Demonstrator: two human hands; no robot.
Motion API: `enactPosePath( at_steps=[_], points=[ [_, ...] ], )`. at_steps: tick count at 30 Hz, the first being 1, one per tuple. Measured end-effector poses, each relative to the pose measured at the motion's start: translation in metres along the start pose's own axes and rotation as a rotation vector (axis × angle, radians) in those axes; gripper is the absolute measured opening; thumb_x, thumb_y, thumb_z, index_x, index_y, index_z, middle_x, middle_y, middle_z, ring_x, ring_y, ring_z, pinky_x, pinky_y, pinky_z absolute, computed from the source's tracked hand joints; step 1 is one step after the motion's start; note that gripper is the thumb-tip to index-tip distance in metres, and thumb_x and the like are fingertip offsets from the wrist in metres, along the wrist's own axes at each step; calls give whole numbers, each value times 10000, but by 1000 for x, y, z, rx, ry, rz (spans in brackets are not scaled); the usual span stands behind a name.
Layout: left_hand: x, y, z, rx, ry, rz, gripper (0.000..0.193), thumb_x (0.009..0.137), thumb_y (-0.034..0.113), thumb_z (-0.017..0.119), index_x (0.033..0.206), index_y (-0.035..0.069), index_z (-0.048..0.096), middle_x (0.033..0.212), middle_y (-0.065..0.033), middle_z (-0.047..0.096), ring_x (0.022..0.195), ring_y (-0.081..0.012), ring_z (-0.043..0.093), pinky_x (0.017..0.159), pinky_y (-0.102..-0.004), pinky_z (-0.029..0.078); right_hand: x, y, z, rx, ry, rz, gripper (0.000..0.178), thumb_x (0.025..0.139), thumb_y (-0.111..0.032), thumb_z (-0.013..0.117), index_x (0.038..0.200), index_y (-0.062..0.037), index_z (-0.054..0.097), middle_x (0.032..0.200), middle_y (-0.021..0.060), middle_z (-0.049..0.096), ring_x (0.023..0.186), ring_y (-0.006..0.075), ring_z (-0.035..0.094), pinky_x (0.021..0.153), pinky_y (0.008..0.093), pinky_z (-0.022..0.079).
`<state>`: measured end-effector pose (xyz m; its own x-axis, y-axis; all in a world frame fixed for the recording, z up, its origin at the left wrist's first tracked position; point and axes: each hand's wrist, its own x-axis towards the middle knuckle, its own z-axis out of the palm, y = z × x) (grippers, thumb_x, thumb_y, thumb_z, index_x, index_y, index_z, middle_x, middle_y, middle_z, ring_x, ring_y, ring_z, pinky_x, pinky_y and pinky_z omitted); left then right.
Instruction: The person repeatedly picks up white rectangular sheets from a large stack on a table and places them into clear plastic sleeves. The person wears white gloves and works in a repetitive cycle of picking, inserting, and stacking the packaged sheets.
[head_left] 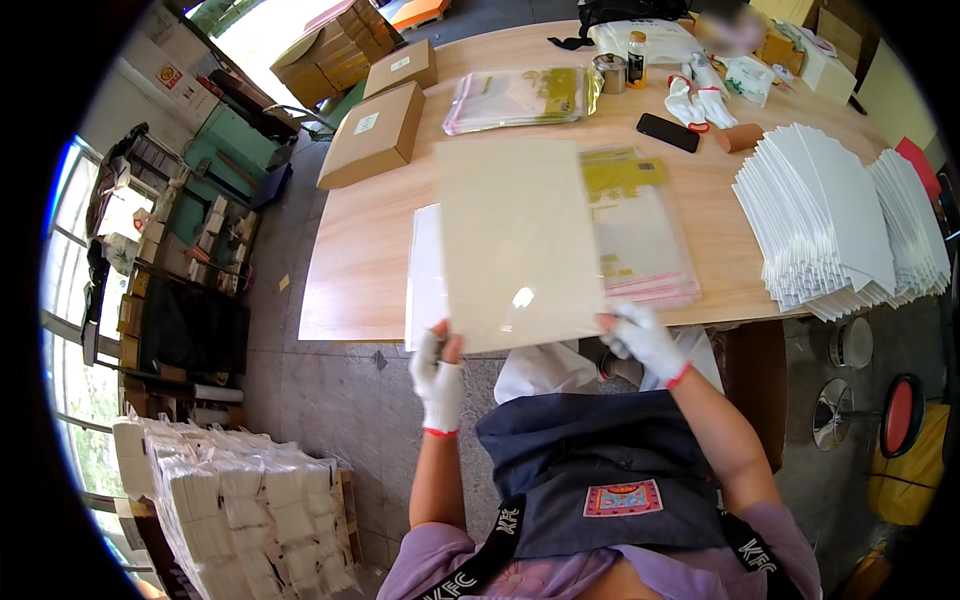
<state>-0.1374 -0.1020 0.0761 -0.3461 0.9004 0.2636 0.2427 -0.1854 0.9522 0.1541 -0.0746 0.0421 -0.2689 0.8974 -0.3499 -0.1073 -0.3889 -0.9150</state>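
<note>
In our left hand [437,388] the grip is closed on the near left corner of a cream sheet [520,240], the thumb and fingers pinching it. Our right hand [645,345] has its grip closed at the near right corner of the same sheet. We wear white gloves [440,405] with red cuffs, and bare fingertips show at both corners. The sheet is rectangular and glossy, with a bright reflection near its lower edge. We hold it over the near edge of the desk [350,270], its lower edge reaching past the desk toward our dark apron [600,480].

Partly covered by the cream sheet, a white sheet [425,275] shows on its left. On its right, also partly covered, lie clear plastic sleeves [645,230] with an olive-gold band. Past its far edge we see a second pile of sleeves [515,100], and to the right of that a metal canister [609,75] just beside a small bottle [637,58].

Farther right lie a black phone [668,132], a spare pair of gloves [690,103] and a brown roll [738,138]. At the desk's right end stand two fanned stacks, a large stack of white sheets [815,215] and a narrower stack [908,225].

Two cardboard boxes [375,135] sit at the far left of the desk. Beyond it, on the floor at our lower left, stands a plastic-wrapped pile of white bundles [235,500].
</note>
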Motion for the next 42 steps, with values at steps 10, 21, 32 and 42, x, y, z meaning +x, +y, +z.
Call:
enactPosePath(
  at_steps=[10, 21, 32, 42],
  points=[
    [32, -90, -75, 344, -9, -156, 387, 877, 30, 514, 1263, 32, 495, 1298, -137, 502, 1129, -200, 516, 921, -292, 423, 51, 16, 105, -1285, 110, -248, 544, 794, -568, 542, 849, -27, 575, 669, 97, 644, 656, 264, 641, 558, 368, 489],
    [48, -91, -66, 508, -301, 75, 598, 690, -149, 610, 1243, 69, 544, 1335, -138, 457, 1098, -188, 534, 878, -262, 470, 65, 24, 104, -1509, 135, -540, 448, 782, -452, 597, 907, -24, 553, 659, 106, 639, 618, 254, 645, 509, 371, 485],
    [57, -100, -81, 619, -421, 11, 765, 615, -63, 726, 1317, 92, 466, 1466, -184, 254, 1294, -295, 361, 1003, -350, 374, -114, -65, -120, -326, 752, -418, 180, 856, -181, 578, 963, -37, 590, 776, 36, 618, 689, 125, 580, 602, 264, 471],
    [61, 2, 10, 650, -471, 443, 698, 646, -17, 708, 1297, 75, 476, 1430, -136, 344, 1346, -315, 266, 1050, -393, 304, -177, -133, -239, -1733, 1057, -448, 281, 820, -380, 573, 919, -118, 595, 919, 41, 621, 898, 240, 581, 763, 370, 453]
  ],
)
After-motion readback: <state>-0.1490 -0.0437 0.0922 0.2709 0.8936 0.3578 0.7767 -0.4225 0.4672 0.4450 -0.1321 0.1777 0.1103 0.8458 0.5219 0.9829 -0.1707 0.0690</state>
